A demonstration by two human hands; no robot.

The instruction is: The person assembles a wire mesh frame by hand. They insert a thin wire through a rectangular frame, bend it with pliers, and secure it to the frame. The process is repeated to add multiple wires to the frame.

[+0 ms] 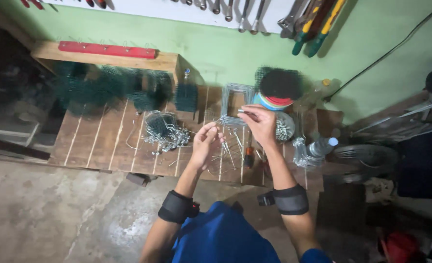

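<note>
Left hand [205, 142] is raised over the middle of the wooden tabletop [94, 141], fingers curled toward the thumb and pinching the near end of a thin wire piece [224, 120]; the wire itself is too fine to trace fully. Left of this hand, a heap of bent wire parts [165, 131] lies on the slats. Further left and toward the wall, dark green mesh [104, 87] is bunched beneath a wooden shelf with a red strip [107, 49] on top.

Between the two hands, and below them, loose metal pins and wire offcuts [230, 146] are scattered on the tabletop, next to a screwdriver [248, 157] with a dark and orange handle.

Right hand [261, 124] is clenched around a small grey metal piece [243, 112], held just in front of a stack of rectangular wire frames [228, 97] standing near the wall. Each forearm carries a black strap: the left wrist band [175, 206] and the right wrist band [290, 199].

Right of the frames, a roll of coloured tape rings [273, 102] sits under a dark mesh bundle [279, 83]. A clear plastic bottle [320, 146] lies near the right edge of the tabletop. Hand tools [313, 22] hang on the green wall above.
</note>
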